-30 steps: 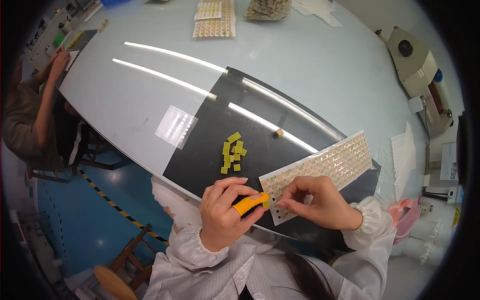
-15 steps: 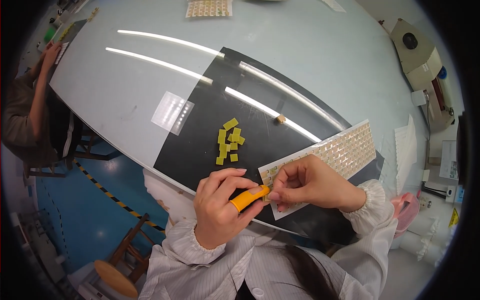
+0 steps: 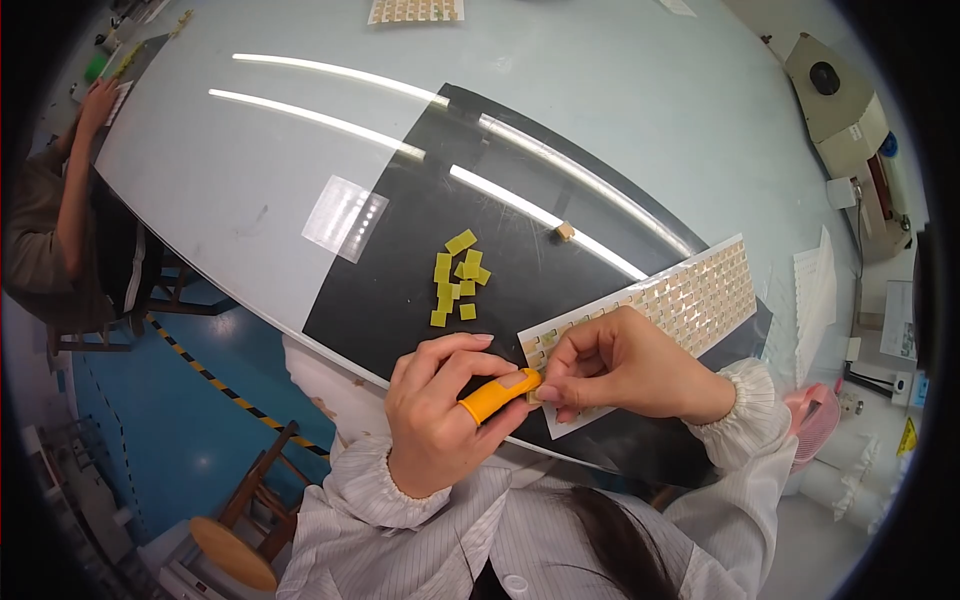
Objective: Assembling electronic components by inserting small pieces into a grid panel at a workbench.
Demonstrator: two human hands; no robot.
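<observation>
My left hand [image 3: 440,415] wears an orange finger cot [image 3: 490,398] on its index finger. Thumb and index of that hand pinch a small yellowish-tan piece [image 3: 534,397], mostly covered by fingertips. From the other side, my right hand [image 3: 640,365] closes thumb and index on the same piece. Beneath and beyond the right hand lies a white sheet [image 3: 558,425] bearing rows of small tan pieces [image 3: 700,290]. Several yellow-green squares [image 3: 443,268] lie loosely grouped on the black mat [image 3: 380,290], beyond my left hand.
A small tan block [image 3: 564,232] sits on the mat. Left of the squares lies a clear plastic sheet [image 3: 340,218]. Another sheet of tan pieces [image 3: 415,10] is at the table's far side. A co-worker's arm [image 3: 80,170] shows at far left; a beige machine [image 3: 840,90] stands right.
Both hands keep nearly the same pinch at the same place. Only the view has shifted slightly.
</observation>
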